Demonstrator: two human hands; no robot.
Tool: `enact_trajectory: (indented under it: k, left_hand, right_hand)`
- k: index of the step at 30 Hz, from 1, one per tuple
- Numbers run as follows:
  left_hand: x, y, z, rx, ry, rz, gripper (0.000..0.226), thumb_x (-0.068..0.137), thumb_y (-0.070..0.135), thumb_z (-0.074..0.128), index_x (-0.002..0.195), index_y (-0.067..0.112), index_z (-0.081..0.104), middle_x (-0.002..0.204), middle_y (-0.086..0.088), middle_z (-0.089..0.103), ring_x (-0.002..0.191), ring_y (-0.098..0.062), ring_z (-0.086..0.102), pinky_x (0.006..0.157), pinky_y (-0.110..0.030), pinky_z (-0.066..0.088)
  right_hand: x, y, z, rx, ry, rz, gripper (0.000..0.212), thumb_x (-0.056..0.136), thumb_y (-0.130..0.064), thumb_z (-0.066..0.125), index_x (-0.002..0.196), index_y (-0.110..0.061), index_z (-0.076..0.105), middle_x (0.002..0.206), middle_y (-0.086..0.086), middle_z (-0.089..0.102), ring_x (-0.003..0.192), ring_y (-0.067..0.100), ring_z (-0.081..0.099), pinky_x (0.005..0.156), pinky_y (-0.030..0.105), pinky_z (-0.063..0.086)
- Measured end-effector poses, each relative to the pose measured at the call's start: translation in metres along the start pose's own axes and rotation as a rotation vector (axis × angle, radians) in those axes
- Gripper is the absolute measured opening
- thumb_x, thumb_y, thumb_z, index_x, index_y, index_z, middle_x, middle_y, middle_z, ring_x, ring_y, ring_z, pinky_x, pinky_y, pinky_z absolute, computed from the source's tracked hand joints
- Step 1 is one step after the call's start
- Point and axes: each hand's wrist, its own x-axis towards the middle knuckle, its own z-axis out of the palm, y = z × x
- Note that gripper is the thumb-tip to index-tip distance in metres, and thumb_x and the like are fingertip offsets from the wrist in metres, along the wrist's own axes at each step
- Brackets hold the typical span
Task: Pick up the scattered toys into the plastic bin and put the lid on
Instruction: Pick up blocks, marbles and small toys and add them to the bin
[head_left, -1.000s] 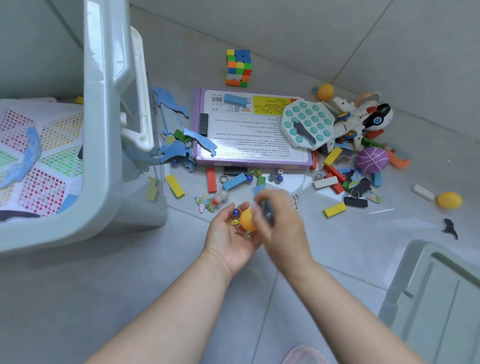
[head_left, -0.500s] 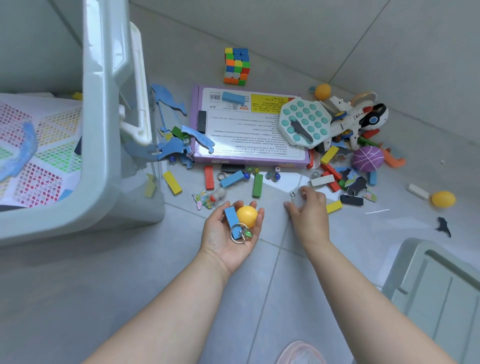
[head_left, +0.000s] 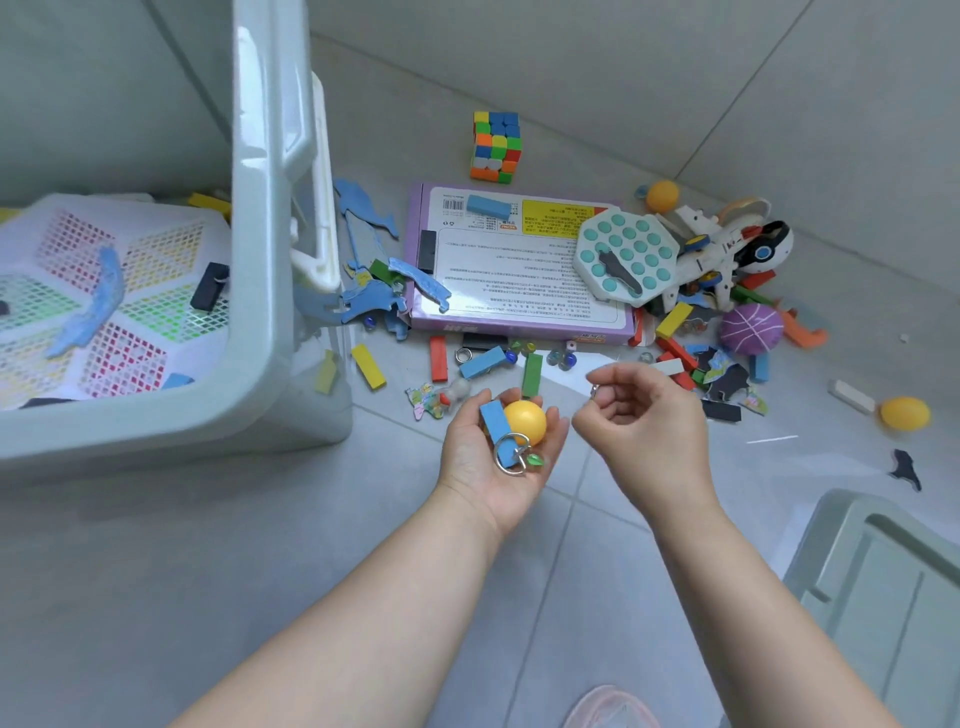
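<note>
My left hand (head_left: 496, 462) lies palm up over the floor, cupping a yellow ball (head_left: 524, 422), a blue block (head_left: 494, 422) and a metal ring with a green bead (head_left: 514, 456). Just right of it my right hand (head_left: 644, 421) pinches a small metal hook (head_left: 593, 391) between thumb and fingers. The pale plastic bin (head_left: 260, 332) stands at the left with a few toys and a patterned sheet inside. Its lid (head_left: 883, 587) lies at the lower right. Scattered blocks, marbles and puzzle pieces cover the floor beyond my hands.
A purple box (head_left: 519, 291) lies flat with a teal pop toy (head_left: 626, 257) on it. Behind are a colour cube (head_left: 496, 146), a white robot toy (head_left: 727, 249), a purple ball (head_left: 751, 329) and two yellow balls (head_left: 905, 413). A pink shoe tip (head_left: 610, 709) shows below.
My right hand reached to the floor, took up the small metal hook and has lifted it back beside my left hand. The left hand stayed cupped with its toys.
</note>
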Motion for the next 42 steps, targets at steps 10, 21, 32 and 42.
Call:
enact_trajectory:
  k: [10,21,32,42]
  left_hand:
    - [-0.133,0.06,0.106,0.196,-0.361,0.139,0.035,0.09,0.035,0.045,0.072,0.012,0.063,0.081,-0.008,0.063,0.06,-0.019,0.062,0.056,-0.021,0.052]
    - [-0.262,0.219,0.015,0.047,-0.031,0.66,0.035,0.092,0.031,0.04,0.078,0.008,0.064,0.083,-0.018,0.059,0.076,-0.03,0.06,0.079,-0.049,0.05]
    - [-0.234,0.249,0.0,0.475,0.451,0.817,0.031,0.09,0.021,0.047,0.117,0.009,0.054,0.121,-0.004,0.05,0.101,-0.019,0.048,0.089,-0.032,0.034]
    - [-0.165,0.05,0.024,2.059,-0.694,0.976,0.025,0.086,0.008,0.047,0.108,0.015,0.056,0.11,-0.002,0.057,0.105,-0.015,0.048,0.093,-0.024,0.037]
  right_hand:
    - [-0.046,-0.15,-0.021,0.089,-0.056,-0.86,0.032,0.082,-0.027,0.055,0.115,-0.028,0.054,0.112,-0.011,0.046,0.109,0.016,0.052,0.093,0.026,0.042]
    - [-0.033,-0.155,0.031,0.303,-0.295,-0.472,0.032,0.088,-0.008,0.058,0.089,-0.04,0.061,0.076,-0.01,0.063,0.062,-0.002,0.056,0.053,0.006,0.043]
    - [-0.033,-0.069,0.039,0.059,-0.369,-0.008,0.021,0.084,0.007,0.056,0.08,-0.013,0.06,0.089,0.018,0.06,0.051,0.007,0.055,0.045,0.007,0.041]
    - [0.004,0.021,-0.001,0.038,-0.083,0.335,0.013,0.086,-0.004,0.054,0.097,-0.009,0.058,0.107,0.015,0.06,0.088,0.026,0.054,0.073,0.034,0.041]
